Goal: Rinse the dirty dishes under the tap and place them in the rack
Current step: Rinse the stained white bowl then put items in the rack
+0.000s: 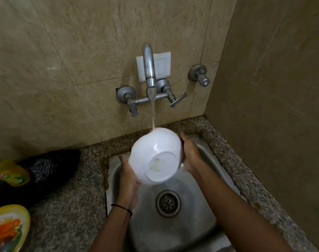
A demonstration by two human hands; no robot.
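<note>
Gripping its sides, left fingers and right fingers hold an upturned white bowl.

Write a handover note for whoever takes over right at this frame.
Left hand holds the white bowl from its left and underneath. Right hand grips its right side.
Bowl is over the sink, base toward the camera, water from the tap striking its far side.
No rack in view.
Left to do: finish the rinse, rack the bowl, then probably the yellow plate on the counter.
</note>
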